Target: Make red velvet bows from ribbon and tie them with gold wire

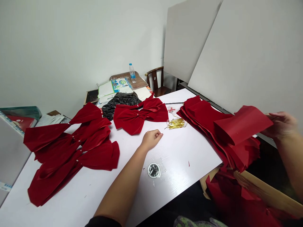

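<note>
My right hand (282,123) pinches the end of a red fabric piece (246,121), raising it in a curl over a stack of red fabric pieces (203,113) at the table's right edge. Loosely curled, my left hand (152,139) rests on the white table (180,157) with nothing visible in it. Just beyond it lie a red velvet bow (139,115) and a bundle of gold twist ties (176,123). Several more red bows (75,138) overlap on the left, gathered at their middles.
A black plastic bag (120,102) lies behind the single bow. Farther back, a water bottle (132,73) stands near a wooden chair (157,82). A round cable-hole cover (153,170) is set in the tabletop. More red fabric (239,201) fills a cardboard box (272,189) below the right edge.
</note>
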The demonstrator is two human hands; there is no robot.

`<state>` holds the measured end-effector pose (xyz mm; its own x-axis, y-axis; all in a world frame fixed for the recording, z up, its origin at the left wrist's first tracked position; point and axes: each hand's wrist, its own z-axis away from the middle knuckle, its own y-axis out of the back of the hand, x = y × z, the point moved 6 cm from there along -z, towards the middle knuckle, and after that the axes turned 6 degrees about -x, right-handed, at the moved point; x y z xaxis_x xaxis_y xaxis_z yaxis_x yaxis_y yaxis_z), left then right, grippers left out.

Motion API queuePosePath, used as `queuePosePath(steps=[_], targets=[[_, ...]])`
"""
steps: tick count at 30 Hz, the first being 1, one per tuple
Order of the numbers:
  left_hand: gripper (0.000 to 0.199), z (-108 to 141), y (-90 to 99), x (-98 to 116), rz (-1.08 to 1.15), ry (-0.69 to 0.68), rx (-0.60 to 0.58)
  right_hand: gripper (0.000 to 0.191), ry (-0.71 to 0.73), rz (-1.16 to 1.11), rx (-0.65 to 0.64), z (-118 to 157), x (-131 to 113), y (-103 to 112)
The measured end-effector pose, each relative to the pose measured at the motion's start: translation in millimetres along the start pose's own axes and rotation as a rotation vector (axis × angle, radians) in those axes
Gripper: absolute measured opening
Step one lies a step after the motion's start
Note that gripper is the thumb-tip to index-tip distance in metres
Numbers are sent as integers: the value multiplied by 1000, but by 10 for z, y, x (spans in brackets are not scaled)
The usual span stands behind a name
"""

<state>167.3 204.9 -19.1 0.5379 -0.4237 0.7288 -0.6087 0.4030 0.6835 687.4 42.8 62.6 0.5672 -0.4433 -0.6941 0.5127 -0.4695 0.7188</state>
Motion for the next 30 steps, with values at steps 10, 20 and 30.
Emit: queuePosePath(steps=[10, 20, 30], targets=[[26, -1, 3, 9, -11, 12, -3, 71, -22, -786, -186, 336, 197, -40], [26, -20, -3, -1, -7, 4, 1, 25, 170, -92, -325, -42, -635, -410], [26, -6, 9, -5, -4, 10, -3, 33, 902, 562, -269, -424, -1595, -1619]])
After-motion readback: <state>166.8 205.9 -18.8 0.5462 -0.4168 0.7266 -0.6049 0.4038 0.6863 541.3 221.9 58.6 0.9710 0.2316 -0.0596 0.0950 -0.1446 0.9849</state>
